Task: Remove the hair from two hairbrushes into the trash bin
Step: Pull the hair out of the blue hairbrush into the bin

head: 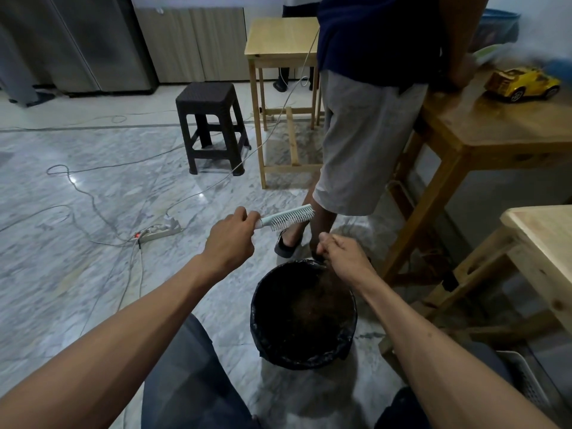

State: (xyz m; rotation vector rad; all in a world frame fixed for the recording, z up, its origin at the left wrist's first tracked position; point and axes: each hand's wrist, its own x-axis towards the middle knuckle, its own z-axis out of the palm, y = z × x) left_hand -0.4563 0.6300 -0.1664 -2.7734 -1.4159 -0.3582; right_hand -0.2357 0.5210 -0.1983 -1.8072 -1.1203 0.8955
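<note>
The light, stiff hairbrush (286, 217), best held by its handle, is gripped so in the closed left hand (230, 239) at the trash bin's (263, 308) 11 o'clock, while the right hand (343, 253) pinches shut over the rim, hair unseen.

Both forearms are seen bare right up to the frame edge, so no sleeves, watch or bands are shown. The left hand (230, 239) and right hand (342, 255) are bare too, no gloves or rings. On either side of the bin (305, 360), knees are covered by dark grey trousers (188, 376), a bit shiny.
</note>
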